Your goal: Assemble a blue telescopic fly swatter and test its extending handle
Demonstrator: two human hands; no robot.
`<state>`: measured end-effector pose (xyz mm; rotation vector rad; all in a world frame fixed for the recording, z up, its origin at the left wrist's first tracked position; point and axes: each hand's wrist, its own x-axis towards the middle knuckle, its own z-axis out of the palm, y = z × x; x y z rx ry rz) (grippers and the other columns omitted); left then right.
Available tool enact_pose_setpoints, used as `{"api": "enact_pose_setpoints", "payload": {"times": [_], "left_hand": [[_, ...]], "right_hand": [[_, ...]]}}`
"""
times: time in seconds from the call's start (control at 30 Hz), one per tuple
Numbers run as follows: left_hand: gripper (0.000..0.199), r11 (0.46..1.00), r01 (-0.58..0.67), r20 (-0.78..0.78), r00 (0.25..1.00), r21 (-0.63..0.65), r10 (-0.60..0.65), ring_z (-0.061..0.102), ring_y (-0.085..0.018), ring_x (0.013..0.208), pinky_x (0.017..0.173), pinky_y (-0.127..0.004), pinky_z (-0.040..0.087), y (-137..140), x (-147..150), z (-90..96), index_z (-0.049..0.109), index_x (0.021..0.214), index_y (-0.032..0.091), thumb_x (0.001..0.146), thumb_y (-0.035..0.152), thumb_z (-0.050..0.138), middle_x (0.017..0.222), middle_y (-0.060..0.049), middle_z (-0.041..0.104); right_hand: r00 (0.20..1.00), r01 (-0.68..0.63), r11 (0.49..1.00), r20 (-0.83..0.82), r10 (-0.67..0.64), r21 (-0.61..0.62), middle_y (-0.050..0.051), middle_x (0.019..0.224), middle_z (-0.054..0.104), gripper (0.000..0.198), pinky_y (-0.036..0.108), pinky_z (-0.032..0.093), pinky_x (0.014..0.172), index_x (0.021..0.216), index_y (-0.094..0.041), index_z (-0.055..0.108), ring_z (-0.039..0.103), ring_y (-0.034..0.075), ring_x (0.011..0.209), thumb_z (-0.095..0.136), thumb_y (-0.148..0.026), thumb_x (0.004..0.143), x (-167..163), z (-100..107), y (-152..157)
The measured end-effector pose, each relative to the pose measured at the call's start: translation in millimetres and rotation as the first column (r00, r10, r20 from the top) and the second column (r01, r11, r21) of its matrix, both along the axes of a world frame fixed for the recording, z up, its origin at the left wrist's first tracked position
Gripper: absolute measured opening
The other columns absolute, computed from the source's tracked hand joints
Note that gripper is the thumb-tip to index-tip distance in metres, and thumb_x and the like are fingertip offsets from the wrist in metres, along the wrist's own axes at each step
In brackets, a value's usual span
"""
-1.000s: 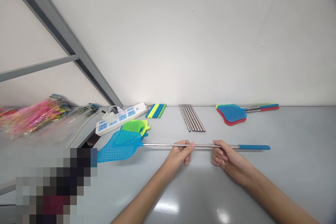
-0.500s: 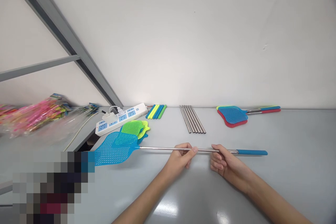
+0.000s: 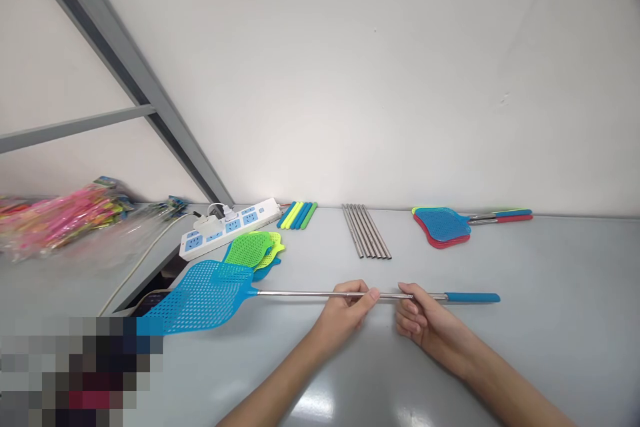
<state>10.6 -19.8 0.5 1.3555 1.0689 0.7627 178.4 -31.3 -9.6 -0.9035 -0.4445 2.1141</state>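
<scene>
A blue fly swatter [image 3: 207,297] with a long metal telescopic rod and a blue grip lies level across my view, its mesh head to the left. My left hand [image 3: 347,307] pinches the rod near its middle, thumb on top. Closer to the blue grip, my right hand [image 3: 417,313] is closed round the thicker part of the rod, fingers curled. Behind the mesh head lie a green swatter head [image 3: 247,250], a yellow one [image 3: 273,253] and another blue one [image 3: 267,270], partly overlapped.
Several metal tubes [image 3: 367,233] lie in a row by the wall. Left of them are coloured grips [image 3: 297,215] and a white power strip [image 3: 233,230] with plugs. Stacked swatters [image 3: 445,225] lie at the back right. Plastic-bagged pink items [image 3: 70,217] lie far left.
The swatter and both hands have shifted slightly left and down in view. The rod's visible length looks slightly shorter. Both hands keep their hold.
</scene>
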Motion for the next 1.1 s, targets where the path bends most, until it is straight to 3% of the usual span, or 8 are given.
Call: {"api": "enact_pose_setpoints", "payload": {"times": [0.4, 0.57, 0.73, 0.87, 1.1], "left_hand": [[0.037, 0.987, 0.131, 0.096, 0.988, -0.090, -0.122, 0.033, -0.006, 0.039, 0.042, -0.020, 0.025, -14, 11, -1.0, 0.053, 0.060, 0.013, 0.076, 0.044, 0.041, 0.041, 0.005, 0.037], [0.044, 0.945, 0.166, 0.216, 0.971, -0.282, -0.106, 0.026, -0.005, 0.031, 0.039, -0.021, 0.021, -11, 12, 2.1, 0.037, 0.041, 0.016, 0.076, 0.043, 0.038, 0.030, 0.006, 0.029], [0.035, 0.881, 0.192, 0.339, 0.940, -0.432, -0.039, 0.020, -0.005, 0.029, 0.039, -0.021, 0.021, -11, 8, 13.1, 0.029, 0.045, 0.018, 0.074, 0.035, 0.041, 0.029, 0.008, 0.026], [0.033, 0.865, 0.202, 0.332, 0.942, -0.460, -0.043, 0.018, -0.005, 0.026, 0.038, -0.021, 0.022, -12, 5, 18.2, 0.029, 0.046, 0.018, 0.074, 0.032, 0.039, 0.027, 0.009, 0.025], [0.032, 0.847, 0.225, 0.379, 0.925, -0.483, -0.030, 0.018, -0.004, 0.025, 0.036, -0.020, 0.019, -8, 1, 20.2, 0.029, 0.047, 0.018, 0.074, 0.032, 0.039, 0.027, 0.009, 0.025]], "right_hand": [[0.999, -0.047, 0.998, 0.016, 0.047, 0.048, -0.006, 0.042, 0.024, 0.044, 0.024, 0.027, 0.052, 0.045, -0.017, 0.033, 0.027, 0.008, 0.043, 0.040, -0.047, 0.077, -23, 5, -20], [1.000, -0.010, 0.999, 0.022, 0.009, 0.050, -0.006, 0.044, 0.023, 0.042, 0.024, 0.029, 0.053, 0.047, -0.017, 0.037, 0.026, 0.008, 0.044, 0.042, -0.047, 0.077, -27, 7, -23], [1.000, 0.019, 0.998, -0.023, -0.021, -0.061, -0.008, 0.042, 0.017, 0.038, 0.021, 0.025, 0.046, 0.048, -0.016, 0.039, 0.017, 0.007, 0.041, 0.048, -0.042, 0.075, -27, 11, -19], [0.999, 0.024, 0.988, -0.038, -0.031, -0.154, -0.009, 0.041, 0.016, 0.038, 0.021, 0.024, 0.043, 0.046, -0.016, 0.038, 0.015, 0.006, 0.040, 0.051, -0.039, 0.073, -26, 18, -18], [0.999, 0.043, 0.986, 0.019, -0.041, -0.163, -0.009, 0.040, 0.014, 0.038, 0.021, 0.022, 0.042, 0.044, -0.017, 0.036, 0.013, 0.005, 0.038, 0.052, -0.035, 0.072, -22, 21, -17]]}}
